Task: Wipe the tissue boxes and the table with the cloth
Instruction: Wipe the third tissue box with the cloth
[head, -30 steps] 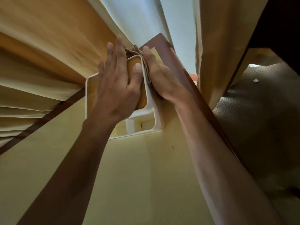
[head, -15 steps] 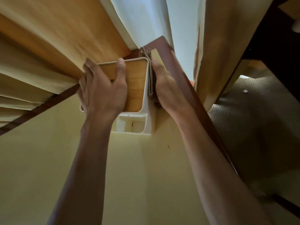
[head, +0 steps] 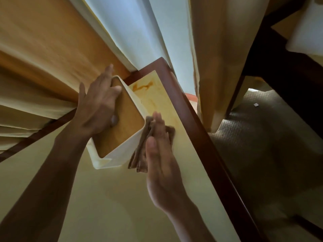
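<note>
**Box tipped up, cloth on its side**

Head view: The left hand (head: 97, 109) grips the tissue box (head: 120, 126). Its thumb lies on the wooden top and its fingers curl round the far edge. Half a second ago the box sat flat in the table corner. Now it is tipped up and turned, with its white side facing 3 o'clock. That move has uncovered an orange stain (head: 142, 86) on the table (head: 108, 198), at about 12 o'clock from the box.

The right hand (head: 160, 154) has slid back along the box toward the person. Its fingers are straight and flat. They press the folded brown cloth (head: 139, 154) against the white side of the box, near the bottom corner. The cloth also seems to touch the table there, but I cannot tell for sure.

This looks like the box wipe is partly done. The stained table corner probably still needs wiping.

The box is white with rounded corners and a smooth wooden top. It looks hard and light. Only one box is in view. Curtains (head: 52, 49) hang at 10 o'clock.
</note>
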Tool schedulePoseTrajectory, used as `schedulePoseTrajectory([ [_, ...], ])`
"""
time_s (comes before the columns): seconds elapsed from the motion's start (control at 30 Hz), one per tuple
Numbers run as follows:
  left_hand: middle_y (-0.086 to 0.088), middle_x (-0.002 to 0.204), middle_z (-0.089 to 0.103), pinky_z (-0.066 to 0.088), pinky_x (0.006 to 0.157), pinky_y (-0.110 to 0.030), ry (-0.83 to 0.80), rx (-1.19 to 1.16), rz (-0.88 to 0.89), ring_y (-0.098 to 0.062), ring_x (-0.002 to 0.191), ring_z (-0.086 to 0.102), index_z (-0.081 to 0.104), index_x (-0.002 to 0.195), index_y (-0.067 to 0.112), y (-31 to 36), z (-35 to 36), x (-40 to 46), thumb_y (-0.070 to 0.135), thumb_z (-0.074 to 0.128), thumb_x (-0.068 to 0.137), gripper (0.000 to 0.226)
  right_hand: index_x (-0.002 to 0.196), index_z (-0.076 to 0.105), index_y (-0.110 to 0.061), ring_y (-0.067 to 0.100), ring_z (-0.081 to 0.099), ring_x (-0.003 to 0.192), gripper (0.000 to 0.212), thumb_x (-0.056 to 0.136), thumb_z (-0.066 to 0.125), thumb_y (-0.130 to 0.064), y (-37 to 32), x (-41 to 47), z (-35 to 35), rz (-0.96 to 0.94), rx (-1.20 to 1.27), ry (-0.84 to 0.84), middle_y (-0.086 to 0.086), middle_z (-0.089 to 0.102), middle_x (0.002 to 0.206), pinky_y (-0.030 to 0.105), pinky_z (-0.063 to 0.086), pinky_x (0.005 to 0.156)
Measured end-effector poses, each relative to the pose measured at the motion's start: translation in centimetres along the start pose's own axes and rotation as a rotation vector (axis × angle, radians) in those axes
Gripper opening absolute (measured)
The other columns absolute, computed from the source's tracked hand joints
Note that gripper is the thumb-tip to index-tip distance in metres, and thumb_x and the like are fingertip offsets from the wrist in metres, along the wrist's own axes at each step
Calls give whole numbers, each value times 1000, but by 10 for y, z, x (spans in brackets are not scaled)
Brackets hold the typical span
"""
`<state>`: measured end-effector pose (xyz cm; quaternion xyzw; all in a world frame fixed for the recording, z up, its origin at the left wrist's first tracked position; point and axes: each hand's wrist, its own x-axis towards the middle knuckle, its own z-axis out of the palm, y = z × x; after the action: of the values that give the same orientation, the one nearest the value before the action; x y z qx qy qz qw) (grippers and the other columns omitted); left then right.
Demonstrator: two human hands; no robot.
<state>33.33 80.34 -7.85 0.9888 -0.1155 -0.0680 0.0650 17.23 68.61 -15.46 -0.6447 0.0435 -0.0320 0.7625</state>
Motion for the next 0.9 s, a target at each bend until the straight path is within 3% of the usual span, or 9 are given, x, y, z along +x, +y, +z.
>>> schedulePoseTrajectory([
  [0.07, -6, 166, 23, -4, 122, -58, 21, 57, 29, -24, 154, 14, 47, 143, 2, 0, 1, 3, 11, 36, 104, 42, 156, 3, -52, -1, 0, 156, 51, 110, 21, -38, -1, -2, 3, -18, -21, 9, -30, 5, 167, 53, 13, 128],
  [0.13, -3, 167, 20, -10, 121, -55, 4, -4, 72, -21, 156, 9, 43, 146, 5, 6, -1, 2, 20, 27, 101, 50, 153, 2, -56, -1, 0, 156, 51, 110, 21, -39, -3, -3, 4, -7, 2, 9, -31, 5, 167, 53, 13, 128],
  [0.23, 8, 167, 20, -14, 123, -47, 25, -145, 142, -5, 155, 5, 31, 156, 25, 20, -1, 3, 33, 15, 94, 64, 153, 6, -56, -3, 0, 155, 51, 110, 23, -38, -5, -4, 1, 33, 90, 5, -33, 8, 166, 51, 13, 128],
  [0.4, 11, 168, 16, -13, 124, -38, 29, -177, 156, 0, 153, 3, 21, 161, 26, 31, 5, 11, 41, 10, 98, 66, 153, 13, -52, -4, 3, 155, 49, 109, 24, -35, -9, -6, -2, 60, 167, 19, -31, 12, 166, 48, 10, 129],
  [0.53, 2, 164, 31, 8, 125, -51, 52, -149, 102, -15, 152, 23, 29, 157, 22, 34, 8, 15, 46, 14, 93, 70, 153, 17, -44, -7, 5, 153, 47, 109, 22, -32, -7, 2, 2, 75, 169, 50, -27, 18, 166, 42, 8, 130],
  [0.67, 0, 162, 33, 20, 122, -52, 80, -102, 120, -18, 149, 29, 30, 156, 21, 33, 14, 14, 48, 14, 95, 69, 157, 13, -37, -12, 2, 151, 49, 109, 14, -35, -7, 39, -4, 80, 55, -34, -21, 13, 168, 21, -1, 126],
  [0.8, 1, 166, 26, 13, 125, -48, 86, -102, 120, -11, 154, 16, 24, 159, 23, 35, 15, 13, 48, 13, 95, 69, 163, 13, -36, -12, -1, 151, 57, 107, 16, -48, -6, 98, -13, 135, 33, -153, -20, 10, 170, 31, -5, 127],
  [0.9, 2, 167, 22, 11, 126, -46, 75, -94, 117, -9, 154, 12, 21, 161, 22, 34, 15, 13, 46, 13, 97, 69, 162, 22, -33, -2, 13, 154, 58, 107, 22, -53, -10, 141, -11, 153, 85, -163, -15, 21, 169, 35, 6, 128],
])
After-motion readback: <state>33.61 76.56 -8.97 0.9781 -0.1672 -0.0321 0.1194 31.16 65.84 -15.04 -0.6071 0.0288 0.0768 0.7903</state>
